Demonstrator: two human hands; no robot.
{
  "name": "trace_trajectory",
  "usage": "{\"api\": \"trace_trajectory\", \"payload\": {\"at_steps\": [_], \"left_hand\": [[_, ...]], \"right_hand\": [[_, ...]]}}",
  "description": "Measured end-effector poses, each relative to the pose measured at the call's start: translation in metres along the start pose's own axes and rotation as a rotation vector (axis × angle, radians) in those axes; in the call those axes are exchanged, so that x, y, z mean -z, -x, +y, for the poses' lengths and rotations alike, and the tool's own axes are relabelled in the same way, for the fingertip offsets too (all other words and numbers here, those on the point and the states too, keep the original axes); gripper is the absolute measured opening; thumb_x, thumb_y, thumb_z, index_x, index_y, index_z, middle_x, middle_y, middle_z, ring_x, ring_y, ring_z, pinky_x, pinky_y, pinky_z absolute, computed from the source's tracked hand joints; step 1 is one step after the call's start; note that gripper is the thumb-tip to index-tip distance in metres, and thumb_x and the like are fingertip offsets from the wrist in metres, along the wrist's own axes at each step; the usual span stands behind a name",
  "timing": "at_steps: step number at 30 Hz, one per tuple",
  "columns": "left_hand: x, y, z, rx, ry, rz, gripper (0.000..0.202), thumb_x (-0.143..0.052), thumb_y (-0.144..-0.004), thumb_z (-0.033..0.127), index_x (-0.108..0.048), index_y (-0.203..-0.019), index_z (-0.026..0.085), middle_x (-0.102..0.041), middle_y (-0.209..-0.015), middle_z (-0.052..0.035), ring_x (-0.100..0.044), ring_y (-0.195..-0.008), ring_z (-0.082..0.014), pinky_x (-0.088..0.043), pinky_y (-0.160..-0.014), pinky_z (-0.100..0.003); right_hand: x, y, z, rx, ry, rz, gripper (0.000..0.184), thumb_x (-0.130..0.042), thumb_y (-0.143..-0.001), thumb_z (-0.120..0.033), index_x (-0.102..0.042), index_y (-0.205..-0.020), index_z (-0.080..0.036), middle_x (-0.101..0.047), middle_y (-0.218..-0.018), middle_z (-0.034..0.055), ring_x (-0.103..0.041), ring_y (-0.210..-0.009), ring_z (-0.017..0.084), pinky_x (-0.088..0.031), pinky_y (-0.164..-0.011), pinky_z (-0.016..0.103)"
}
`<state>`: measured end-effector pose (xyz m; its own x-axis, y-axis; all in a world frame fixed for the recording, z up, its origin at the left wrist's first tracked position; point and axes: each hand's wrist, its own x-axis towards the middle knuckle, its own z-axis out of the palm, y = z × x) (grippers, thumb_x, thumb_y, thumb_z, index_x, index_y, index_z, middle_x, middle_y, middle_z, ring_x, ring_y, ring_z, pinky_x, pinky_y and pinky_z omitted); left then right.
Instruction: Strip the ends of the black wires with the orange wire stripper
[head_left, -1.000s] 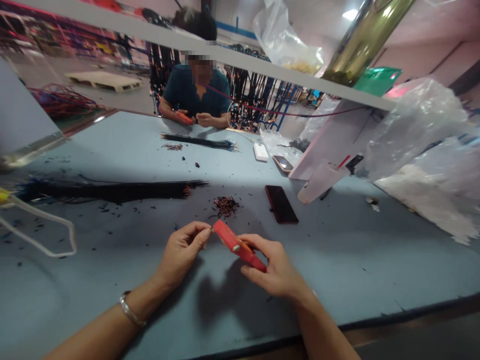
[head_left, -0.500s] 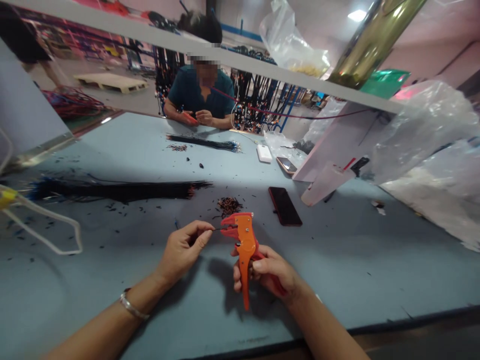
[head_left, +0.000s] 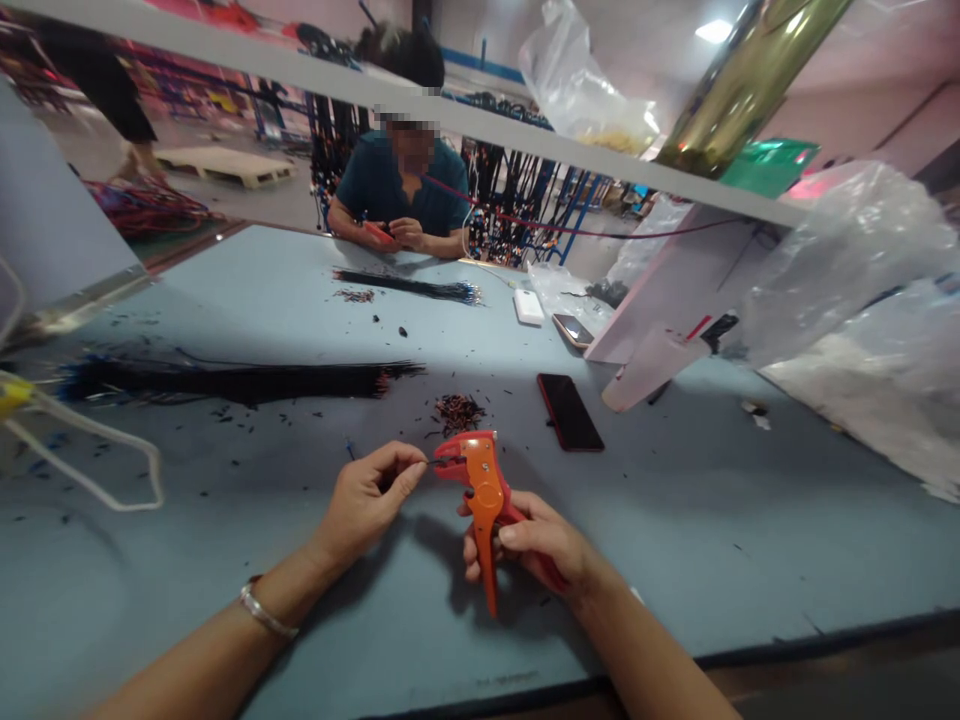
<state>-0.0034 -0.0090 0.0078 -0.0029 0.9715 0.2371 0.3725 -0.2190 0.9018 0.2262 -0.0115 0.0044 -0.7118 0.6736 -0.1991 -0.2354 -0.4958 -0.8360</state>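
Note:
Between thumb and forefinger, my left hand pinches a thin black wire. The wire's end enters the red jaws of an orange wire stripper. My right hand is wrapped round the stripper's handles, holding the tool nearly upright with its jaws pointing left. Just beyond the jaws lies a small pile of stripped insulation bits, black and copper-coloured. A long bundle of black wires rests to the far left of it.
A dark phone lies right of the pile. Farther back are a second wire bundle, a white box and another phone. A co-worker sits opposite. A white cable loop hangs at left; plastic bags stand right.
The stripper has shifted slightly left, its jaws closer to my left fingertips and over the wire. My left hand has barely moved. A person in the background walked rightward.

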Motion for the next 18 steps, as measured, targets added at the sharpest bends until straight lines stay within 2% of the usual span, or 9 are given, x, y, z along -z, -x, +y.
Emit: {"api": "trace_trajectory", "payload": {"at_steps": [4, 9, 18], "left_hand": [[-0.0005, -0.0004, 0.0003, 0.0, 0.004, -0.013, 0.02, -0.056, -0.083, 0.033, -0.064, -0.079, 0.015, -0.058, -0.065, 0.0013, -0.049, -0.058, -0.0103, -0.041, -0.054, -0.019], [-0.0003, 0.0006, 0.0018, -0.013, 0.015, -0.015, 0.019, -0.055, -0.083, 0.031, -0.064, -0.079, 0.015, -0.057, -0.063, 0.0017, -0.049, -0.057, -0.01, -0.041, -0.053, -0.019], [-0.0001, -0.0008, 0.0032, 0.02, 0.043, 0.018, 0.019, -0.057, -0.081, 0.033, -0.065, -0.077, 0.016, -0.059, -0.064, 0.001, -0.051, -0.058, -0.0108, -0.043, -0.054, -0.019]], "right_hand": [[0.0003, -0.0006, 0.0013, 0.014, 0.009, -0.024, 0.047, -0.068, -0.076, -0.039, -0.059, -0.112, -0.009, -0.07, -0.088, 0.0141, -0.07, -0.075, 0.023, -0.053, -0.07, 0.035], [0.0004, -0.0022, 0.0044, 0.001, -0.015, -0.019, 0.058, -0.053, -0.084, -0.058, -0.059, -0.113, -0.008, -0.07, -0.089, 0.0162, -0.07, -0.074, 0.024, -0.052, -0.069, 0.036], [-0.0043, -0.0037, 0.0048, -0.066, -0.085, 0.049, 0.058, -0.044, -0.09, -0.058, -0.059, -0.113, -0.008, -0.07, -0.086, 0.0155, -0.069, -0.071, 0.024, -0.051, -0.065, 0.034]]}}
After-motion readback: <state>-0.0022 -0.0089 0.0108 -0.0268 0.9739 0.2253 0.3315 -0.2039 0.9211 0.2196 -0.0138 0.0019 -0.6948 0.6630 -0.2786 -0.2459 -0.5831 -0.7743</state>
